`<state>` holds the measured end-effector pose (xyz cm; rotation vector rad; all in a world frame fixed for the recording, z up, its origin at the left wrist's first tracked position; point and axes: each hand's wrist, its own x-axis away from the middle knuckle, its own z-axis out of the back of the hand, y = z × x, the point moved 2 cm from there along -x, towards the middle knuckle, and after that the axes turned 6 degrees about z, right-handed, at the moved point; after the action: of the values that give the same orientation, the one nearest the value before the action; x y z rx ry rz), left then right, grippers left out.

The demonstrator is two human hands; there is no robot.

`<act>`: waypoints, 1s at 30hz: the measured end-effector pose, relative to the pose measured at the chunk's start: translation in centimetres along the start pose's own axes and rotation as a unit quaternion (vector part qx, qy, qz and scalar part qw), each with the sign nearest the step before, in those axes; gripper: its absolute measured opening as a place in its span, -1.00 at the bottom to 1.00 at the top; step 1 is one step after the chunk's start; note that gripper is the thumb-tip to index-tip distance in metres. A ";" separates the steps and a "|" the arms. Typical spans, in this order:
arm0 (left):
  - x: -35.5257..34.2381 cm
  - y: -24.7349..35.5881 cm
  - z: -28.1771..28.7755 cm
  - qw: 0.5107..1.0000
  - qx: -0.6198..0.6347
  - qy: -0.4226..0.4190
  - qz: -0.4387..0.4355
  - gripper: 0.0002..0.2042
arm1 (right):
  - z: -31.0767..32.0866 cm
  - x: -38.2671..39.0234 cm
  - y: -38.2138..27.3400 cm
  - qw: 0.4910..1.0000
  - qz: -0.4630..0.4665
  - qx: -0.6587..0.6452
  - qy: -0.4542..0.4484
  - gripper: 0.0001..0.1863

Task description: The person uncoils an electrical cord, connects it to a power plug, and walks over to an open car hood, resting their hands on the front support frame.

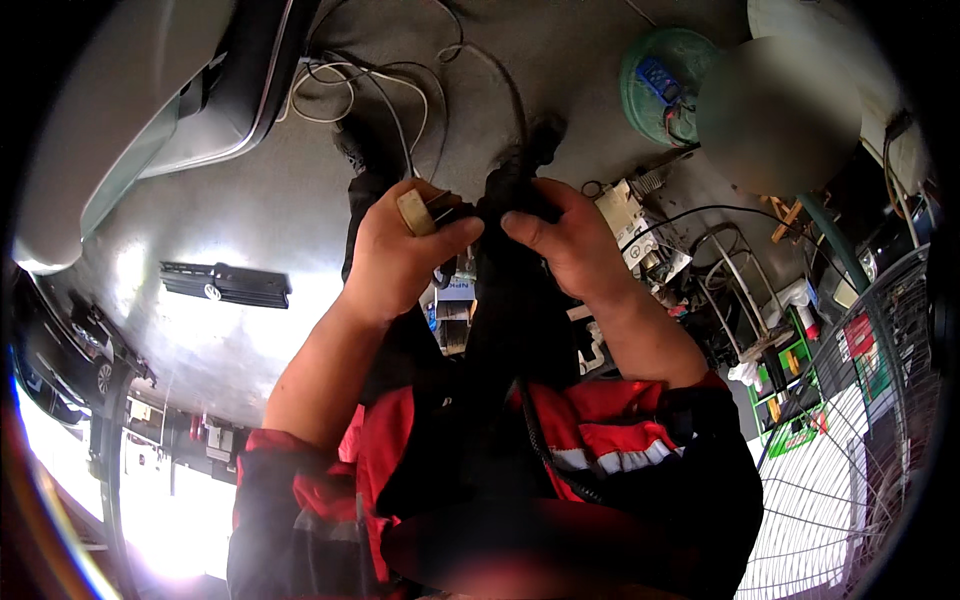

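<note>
My left hand [395, 250] is closed around a pale yellowish plug [415, 213] with thin metal prongs. A light cable [398, 125] runs away from that hand across the floor. Close beside it, my right hand [568, 240] grips a black piece [512, 190], its thumb pressed on the near side. A dark cable [515, 95] extends from the far end of this piece. The fingertips of both hands nearly meet in front of my dark trousers, and the shadow there hides where the two held things touch, if they do.
A car body [215, 110] stands at the left. A black grille [225, 285] lies on the grey floor. At the far right, a blue multimeter [658, 80] rests on a round green surface [640, 115]. Metal parts [635, 225] and a wire fan cage [850, 430] are on my right.
</note>
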<state>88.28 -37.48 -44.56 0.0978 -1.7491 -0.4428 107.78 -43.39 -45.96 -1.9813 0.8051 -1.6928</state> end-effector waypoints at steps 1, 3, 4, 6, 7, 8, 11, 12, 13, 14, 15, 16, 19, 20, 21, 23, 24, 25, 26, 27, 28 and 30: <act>-0.1 0.3 0.1 0.999 -0.036 -0.008 0.004 -0.73 | 0.1 0.1 -0.7 1.000 0.003 0.029 -0.010 -0.53; -0.7 0.5 0.4 0.995 -0.090 -0.024 0.020 -0.73 | 0.8 -0.5 0.0 0.998 -0.026 0.024 -0.053 -0.54; -0.5 0.6 0.4 0.995 -0.092 -0.026 0.021 -0.73 | 0.9 -0.8 0.5 0.994 -0.053 0.021 -0.094 -0.55; 0.3 0.8 0.0 0.989 -0.119 -0.056 0.068 -0.77 | 1.1 -1.0 0.8 0.991 -0.044 0.012 -0.123 -0.56; 0.1 0.4 0.1 0.989 -0.119 -0.050 0.072 -0.79 | 1.3 -1.3 0.7 0.988 -0.055 0.025 -0.139 -0.56; -0.1 0.4 0.1 0.989 -0.117 -0.049 0.074 -0.79 | 1.5 -1.4 0.6 0.985 -0.067 0.039 -0.155 -0.57; -1.0 -0.5 0.1 0.993 0.063 -0.061 0.076 -0.85 | 0.6 -1.1 0.8 0.993 -0.039 -0.016 -0.106 -0.55; -1.4 -0.4 0.3 0.993 0.063 -0.060 0.077 -0.85 | 0.5 -1.0 0.6 0.995 -0.034 -0.024 -0.087 -0.54; -1.8 -0.4 0.5 0.984 0.098 -0.089 0.121 -0.83 | 0.5 -1.1 0.5 0.995 -0.035 -0.025 -0.088 -0.54; -2.0 -0.5 0.6 0.970 0.132 -0.118 0.165 -0.82 | 0.5 -1.3 0.3 0.993 -0.045 -0.026 -0.108 -0.54; -1.9 0.4 0.5 0.963 0.160 -0.117 0.181 -0.78 | 0.6 -1.5 0.1 0.990 -0.055 -0.028 -0.128 -0.53; -2.2 0.2 0.9 0.963 0.159 -0.115 0.182 -0.78 | 0.6 -1.5 -0.2 0.990 -0.055 -0.029 -0.129 -0.53; -1.8 0.8 1.6 0.940 0.186 -0.182 0.222 -0.73 | 0.9 -1.4 -0.5 0.989 -0.062 0.058 -0.120 -0.50; -1.4 1.1 1.5 0.939 0.187 -0.182 0.223 -0.73 | 1.1 -1.5 -0.5 0.989 -0.051 0.093 -0.099 -0.49; -1.2 1.5 1.4 0.951 0.143 -0.209 0.177 -0.70 | 1.4 -1.8 -0.6 0.988 -0.039 0.129 -0.079 -0.48; -1.3 1.5 1.1 0.955 0.099 -0.251 0.123 -0.63 | 1.5 -1.5 -1.1 0.989 -0.030 0.122 -0.083 -0.47; -1.2 1.5 1.0 0.955 0.098 -0.252 0.124 -0.63 | 1.5 -1.3 -1.3 0.990 -0.023 0.113 -0.086 -0.45; -1.1 1.6 0.8 0.965 0.082 -0.227 0.101 -0.64 | 1.4 -1.2 -1.4 0.990 -0.023 0.113 -0.086 -0.45; -0.9 1.7 0.6 0.974 0.065 -0.202 0.078 -0.65 | 1.2 -1.2 -1.6 0.989 0.004 0.109 -0.095 -0.45; -0.7 1.8 0.5 0.982 0.052 -0.164 0.083 -0.65 | 1.1 -1.2 -1.8 0.988 0.031 0.106 -0.105 -0.44; -0.6 2.0 0.5 0.981 0.052 -0.165 0.083 -0.65 | 1.1 -1.3 -2.0 0.988 0.030 0.106 -0.104 -0.44; -0.5 2.2 0.6 0.986 -0.053 -0.142 0.069 -0.65 | 1.0 -1.4 -2.6 0.985 0.040 0.099 -0.134 -0.45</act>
<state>88.21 -35.19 -44.36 -0.1698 -1.9920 -0.4653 109.00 -40.56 -45.53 -1.9562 0.5867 -1.3647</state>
